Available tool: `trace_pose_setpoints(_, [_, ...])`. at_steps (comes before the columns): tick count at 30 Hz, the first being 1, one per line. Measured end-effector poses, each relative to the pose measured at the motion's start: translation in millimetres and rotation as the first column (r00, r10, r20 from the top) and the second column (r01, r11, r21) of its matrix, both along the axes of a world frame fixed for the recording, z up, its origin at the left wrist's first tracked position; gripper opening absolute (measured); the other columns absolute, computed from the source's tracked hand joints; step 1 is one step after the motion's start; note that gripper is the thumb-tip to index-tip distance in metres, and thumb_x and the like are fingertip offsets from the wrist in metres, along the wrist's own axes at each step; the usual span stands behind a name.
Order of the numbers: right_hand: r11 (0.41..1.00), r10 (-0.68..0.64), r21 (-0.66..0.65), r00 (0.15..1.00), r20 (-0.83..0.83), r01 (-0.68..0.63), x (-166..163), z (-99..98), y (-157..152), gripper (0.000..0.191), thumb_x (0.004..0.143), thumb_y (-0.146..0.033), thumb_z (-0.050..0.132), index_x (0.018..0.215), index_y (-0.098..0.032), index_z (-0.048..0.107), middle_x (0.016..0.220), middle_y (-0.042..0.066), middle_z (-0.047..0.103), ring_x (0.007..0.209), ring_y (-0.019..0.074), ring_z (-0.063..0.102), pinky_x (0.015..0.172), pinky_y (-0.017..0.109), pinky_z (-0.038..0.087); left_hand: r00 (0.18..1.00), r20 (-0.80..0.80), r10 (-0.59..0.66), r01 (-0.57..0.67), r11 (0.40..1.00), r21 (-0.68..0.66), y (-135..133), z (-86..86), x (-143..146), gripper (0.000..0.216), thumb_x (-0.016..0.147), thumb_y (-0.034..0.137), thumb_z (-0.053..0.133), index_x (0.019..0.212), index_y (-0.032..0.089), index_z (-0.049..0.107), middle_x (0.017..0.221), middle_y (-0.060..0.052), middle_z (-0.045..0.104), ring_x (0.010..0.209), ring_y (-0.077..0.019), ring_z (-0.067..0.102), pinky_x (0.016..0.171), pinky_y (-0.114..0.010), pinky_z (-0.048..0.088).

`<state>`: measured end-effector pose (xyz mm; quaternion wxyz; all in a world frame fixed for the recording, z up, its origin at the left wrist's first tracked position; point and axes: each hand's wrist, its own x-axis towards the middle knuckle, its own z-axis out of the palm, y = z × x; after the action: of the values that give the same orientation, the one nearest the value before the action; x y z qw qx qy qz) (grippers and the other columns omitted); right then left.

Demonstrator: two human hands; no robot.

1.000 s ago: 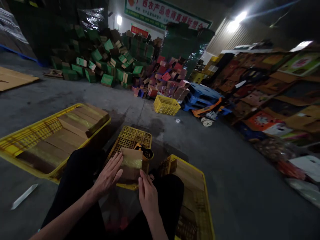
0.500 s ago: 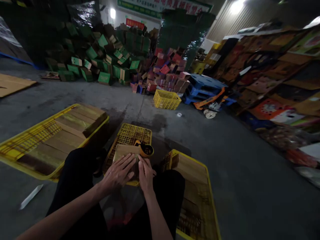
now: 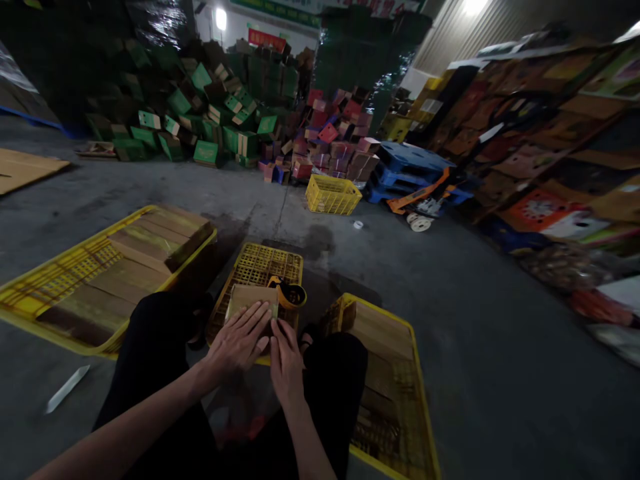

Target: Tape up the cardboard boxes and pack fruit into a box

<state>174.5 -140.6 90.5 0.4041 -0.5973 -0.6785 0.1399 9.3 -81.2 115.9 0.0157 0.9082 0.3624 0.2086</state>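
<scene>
A small cardboard box [image 3: 240,297] with tape on its top sits between my knees, on an upturned yellow crate [image 3: 267,264]. My left hand [image 3: 241,339] lies flat across the top of the box, its fingers stretched out. At the box's right edge, my right hand [image 3: 287,360] rests with fingers extended, its fingertips touching the side near the top. Just beyond it on the crate stands an orange and black tape dispenser [image 3: 289,293], touched by neither hand. My hands hide the near part of the box.
A yellow crate [image 3: 113,347] with cardboard boxes stands at my left, another yellow crate [image 3: 417,373] with boxes at my right. Ahead are a yellow basket [image 3: 333,197], blue pallets [image 3: 413,160], an orange pallet jack [image 3: 420,193] and a heap of green boxes [image 3: 205,152].
My right hand has slid slightly left and toward me along the box's right edge. My left hand stays flat on top. The view has tilted down slightly.
</scene>
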Motion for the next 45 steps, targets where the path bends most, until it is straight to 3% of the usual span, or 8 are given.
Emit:
trace_pose_setpoints(6, [0.998, -0.049, 0.043, 0.972, 0.231, 0.04, -0.3, 6.5, -13.2, 0.042, 0.102, -0.025, 0.043, 0.143, -0.025, 0.051, 0.144, 0.008, 0.054, 0.135, 0.0224, 0.047, 0.111, 0.042, 0.045, 0.995, 0.066, -0.079, 0.078, 0.997, 0.016, -2.1, -4.0, -6.8, 0.057, 0.1, 0.03, 0.043, 0.154, 0.016, 0.033, 0.157, -0.011, 0.037, 0.146, -0.0269, 0.033, 0.119, -0.045, 0.032])
trace_pose_setpoints(12, [0.996, -0.068, 0.081, 0.916, 0.396, 0.038, -1.8, 17.9, -8.7, 0.038, 0.102, -0.024, 0.044, 0.138, -0.02, 0.056, 0.144, 0.006, 0.055, 0.14, 0.0238, 0.041, 0.112, 0.041, 0.043, 0.988, 0.137, -0.078, 0.076, 0.997, 0.017, -12.1, -17.4, -38.3, 0.055, 0.099, 0.028, 0.047, 0.152, 0.019, 0.037, 0.148, -0.011, 0.051, 0.139, -0.0263, 0.045, 0.115, -0.045, 0.041])
trace_pose_setpoints(19, [0.989, -0.09, 0.146, 0.895, 0.436, 0.029, -8.0, 6.6, -1.3, 0.04, 0.102, -0.027, 0.043, 0.14, -0.018, 0.054, 0.144, 0.007, 0.055, 0.145, 0.0283, 0.033, 0.114, 0.049, 0.036, 0.942, 0.328, 0.068, -0.051, 0.997, -0.059, -24.6, -42.6, -49.8, 0.058, 0.102, 0.026, 0.042, 0.156, 0.021, 0.026, 0.152, -0.011, 0.045, 0.146, -0.0274, 0.033, 0.115, -0.048, 0.041])
trace_pose_setpoints(26, [0.992, -0.064, 0.125, 0.889, 0.454, 0.008, -51.5, 14.9, 13.0, 0.04, 0.102, -0.027, 0.042, 0.139, -0.018, 0.055, 0.143, 0.007, 0.057, 0.145, 0.0288, 0.032, 0.121, 0.056, 0.018, 0.887, 0.454, 0.086, -0.011, 0.986, -0.164, -22.6, -39.2, -46.7, 0.052, 0.103, 0.029, 0.038, 0.154, 0.021, 0.033, 0.151, -0.009, 0.047, 0.146, -0.0251, 0.033, 0.119, -0.045, 0.036])
trace_pose_setpoints(31, [1.0, -0.001, 0.024, 0.926, 0.377, -0.008, -49.1, 15.5, 16.5, 0.042, 0.103, -0.031, 0.039, 0.143, -0.025, 0.052, 0.146, 0.003, 0.054, 0.147, 0.0281, 0.03, 0.121, 0.059, 0.01, 0.881, 0.466, 0.084, -0.003, 0.985, -0.17, -18.6, -44.1, -54.3, 0.05, 0.103, 0.033, 0.039, 0.152, 0.023, 0.038, 0.15, -0.008, 0.048, 0.145, -0.0248, 0.035, 0.118, -0.045, 0.037])
trace_pose_setpoints(37, [0.992, -0.047, -0.114, 0.998, 0.05, 0.053, -6.6, -3.8, 6.3, 0.051, 0.104, -0.041, 0.031, 0.153, -0.026, 0.036, 0.157, 0.004, 0.038, 0.148, 0.0245, 0.029, 0.12, 0.051, 0.025, 0.838, 0.514, 0.181, -0.051, 0.965, -0.256, -25.4, -45.1, -45.1, 0.053, 0.102, 0.036, 0.041, 0.154, 0.026, 0.035, 0.157, -0.007, 0.039, 0.148, -0.026, 0.029, 0.119, -0.046, 0.034])
trace_pose_setpoints(41, [0.976, -0.12, -0.212, 0.945, -0.305, 0.056, -14.2, -11.5, 8.1, 0.055, 0.102, -0.049, 0.037, 0.151, -0.023, 0.041, 0.156, 0.005, 0.04, 0.145, 0.0222, 0.036, 0.12, 0.041, 0.03, 0.73, 0.558, 0.394, -0.11, 0.874, -0.472, -26.4, -40.6, -34.6, 0.056, 0.102, 0.041, 0.04, 0.156, 0.029, 0.029, 0.165, -0.002, 0.018, 0.15, -0.0236, 0.022, 0.122, -0.041, 0.026])
trace_pose_setpoints(45, [0.973, -0.181, -0.214, 0.854, -0.487, 0.084, -29.8, -12.0, 14.0, 0.059, 0.098, -0.05, 0.046, 0.15, -0.023, 0.041, 0.157, 0.005, 0.038, 0.146, 0.0242, 0.032, 0.12, 0.044, 0.028, 0.599, 0.595, 0.536, -0.054, 0.769, -0.637, -19.8, -37.2, -27.8, 0.057, 0.101, 0.048, 0.039, 0.154, 0.028, 0.033, 0.16, -0.001, 0.033, 0.149, -0.0206, 0.027, 0.123, -0.038, 0.021])
